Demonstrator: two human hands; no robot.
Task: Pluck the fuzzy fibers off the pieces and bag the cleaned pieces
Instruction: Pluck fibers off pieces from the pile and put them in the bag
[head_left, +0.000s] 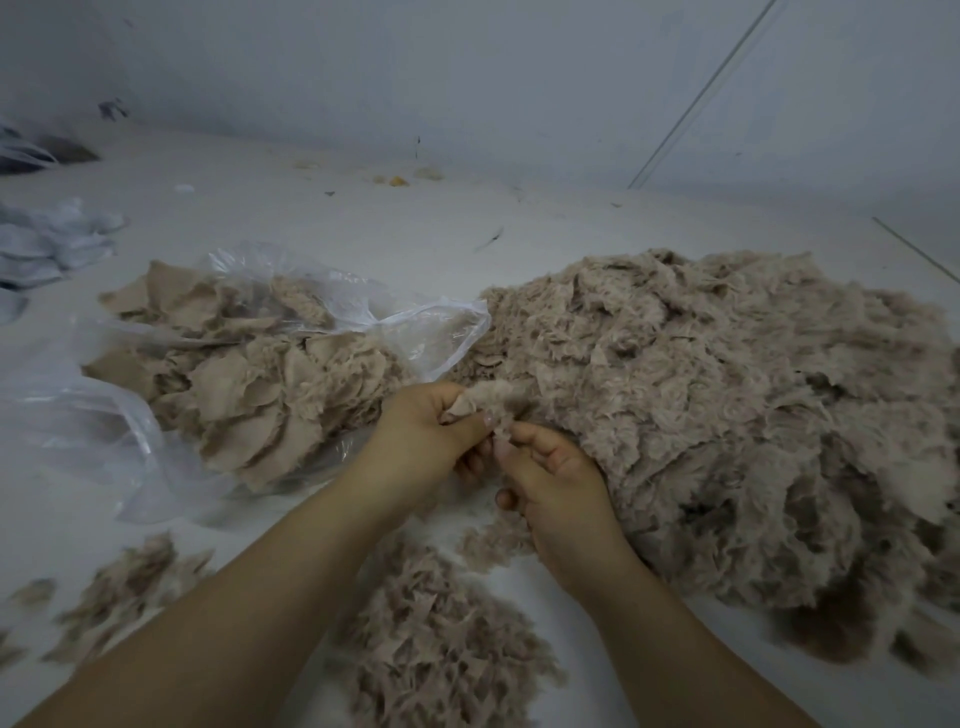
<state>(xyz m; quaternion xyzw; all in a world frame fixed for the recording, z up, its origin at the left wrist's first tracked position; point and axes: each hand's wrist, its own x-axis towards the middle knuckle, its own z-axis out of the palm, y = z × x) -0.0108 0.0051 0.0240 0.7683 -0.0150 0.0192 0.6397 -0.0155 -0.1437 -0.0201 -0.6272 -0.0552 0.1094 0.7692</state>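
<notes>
— Reporting progress?
— Left hand (421, 431) pinches one piece (488, 397); right hand (550, 467) pinches its fuzz. I judge the bag (436, 322), left, part filled.
— Remaining?
— The big pile (727, 405), right, untouched. Plucked fibers (441, 639) litter the table (363, 223) under my arms; nothing blocks the bag.

Dim, flat, cool-grey light with no clear source; shadows are soft and weak, deepest in the folds at the lower right of the fuzzy pile (727, 405). Pale glare streaks the clear plastic bag (415, 332). Wide-angle bending curves the wall line and stretches the forearms at the bottom edge. Corners darken, and the left scraps (130, 587) look smeared
</notes>
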